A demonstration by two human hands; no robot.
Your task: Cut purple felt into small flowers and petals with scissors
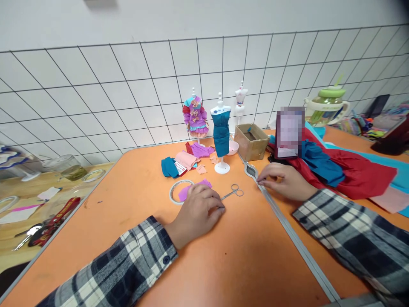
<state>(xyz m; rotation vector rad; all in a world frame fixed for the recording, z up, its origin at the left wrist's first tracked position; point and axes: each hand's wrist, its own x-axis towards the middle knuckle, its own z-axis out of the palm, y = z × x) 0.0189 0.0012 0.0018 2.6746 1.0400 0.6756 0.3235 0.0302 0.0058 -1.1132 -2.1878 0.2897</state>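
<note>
My left hand is low over the orange table, beside a roll of white tape and a purple scrap. Its thumb and fingertips are pressed together; whatever they hold is too small to make out. Small silver scissors lie just beyond its fingertips. My right hand is at the metal strip across the table, near its dark oval opening, with thumb and forefinger pinched; nothing clear shows between them. Behind them a small white mannequin wrapped in teal paper stands upright.
A dressed mannequin, a bare one and a cardboard box stand at the back. A phone stands beside red crepe paper. Colored scraps lie in front of the mannequins. Keys are at the left.
</note>
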